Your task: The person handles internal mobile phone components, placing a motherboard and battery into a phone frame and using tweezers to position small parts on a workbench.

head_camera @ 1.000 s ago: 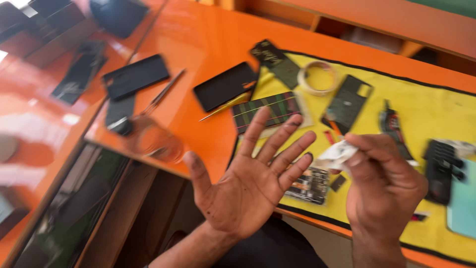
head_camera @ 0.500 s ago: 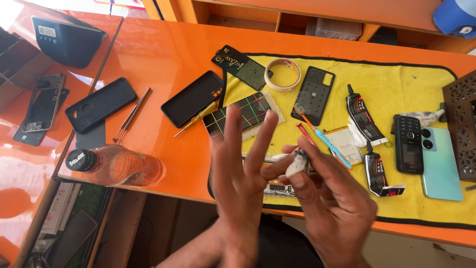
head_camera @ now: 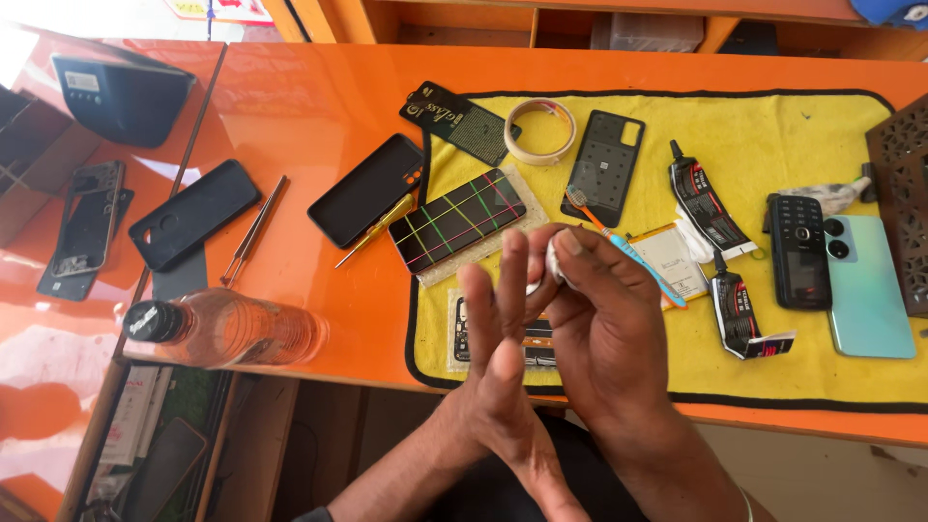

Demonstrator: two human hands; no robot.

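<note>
We're wiping the left hand's (head_camera: pixel 498 338) straight, open fingers; right hand (head_camera: pixel 604 319) pinches a white wad (head_camera: pixel 553 263) against them.

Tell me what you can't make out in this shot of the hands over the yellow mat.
All in the head view:
- Small white thing: mostly hidden by the right hand; its kind is unclear.
- Phone part on the yellow mat: largely covered by the left hand.
- Perforated brown panel: cut off by the right edge.

Phone repair shop: opened handsets (head_camera: pixel 800 251), back cover (head_camera: pixel 605 166), glue tubes (head_camera: pixel 703 201) (orange counter (head_camera: pixel 290 106)).
</note>
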